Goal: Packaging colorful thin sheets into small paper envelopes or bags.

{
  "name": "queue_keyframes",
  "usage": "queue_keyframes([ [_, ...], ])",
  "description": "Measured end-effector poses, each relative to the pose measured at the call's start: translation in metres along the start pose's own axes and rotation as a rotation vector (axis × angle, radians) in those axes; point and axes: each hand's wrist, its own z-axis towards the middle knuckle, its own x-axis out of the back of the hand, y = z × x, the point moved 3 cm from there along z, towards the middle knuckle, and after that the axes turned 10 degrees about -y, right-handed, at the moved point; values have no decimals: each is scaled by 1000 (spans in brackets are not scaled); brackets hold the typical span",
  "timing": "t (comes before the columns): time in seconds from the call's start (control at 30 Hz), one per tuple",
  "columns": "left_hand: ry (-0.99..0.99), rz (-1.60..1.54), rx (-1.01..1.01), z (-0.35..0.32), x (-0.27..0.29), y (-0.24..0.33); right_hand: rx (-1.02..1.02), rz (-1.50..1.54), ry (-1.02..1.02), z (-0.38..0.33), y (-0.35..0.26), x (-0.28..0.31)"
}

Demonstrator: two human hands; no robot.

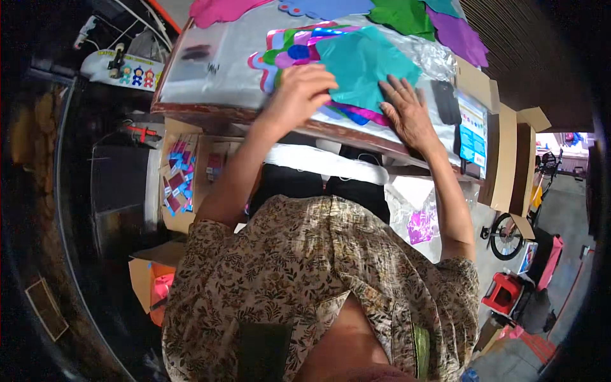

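Left hand curled, gripping the left edge of a teal foil sheet. Right hand flat on the sheet's near right corner. Sheet overlies multicoloured foil shapes on the table (dark phone just right).

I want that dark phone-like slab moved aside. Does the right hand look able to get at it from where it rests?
Probably yes: the right hand lies flat on the teal sheet, and the dark slab sits just beside it, nothing between.

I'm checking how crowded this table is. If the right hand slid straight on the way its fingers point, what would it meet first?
The right hand lies flat with fingertips on the teal sheet, so it would ride further over that sheet first. Beyond lie the green sheet and purple sheet, though depth is hard to judge.
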Motion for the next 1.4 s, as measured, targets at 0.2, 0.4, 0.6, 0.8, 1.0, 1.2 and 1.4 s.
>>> queue_keyframes([
  [0.2, 168, 18, 294, -44, 50, -69, -92, 33, 109, -3, 0, -9],
  [0.4, 74, 26, 404, -38, 57, -95, -80, 47, 135, -2, -12, -6],
  [0.6, 69, -29, 393, -39, 52, -94, -87, 40, 147, -6, -17, 1],
  [0.8, 94, -40, 430, -42, 54, -94, -170, -49, 132, -13, -15, 0],
  [1.0, 144, -75, 463, -45, 53, -99, -178, 82, 190, -14, -13, 0],
  [1.2, 168, 27, 508, -36, 45, -98, -233, 89, 298, -14, -14, -1],
  [1.4, 211, 176, 542, -28, 39, -102, -285, 50, 311, -18, -17, -1],
])
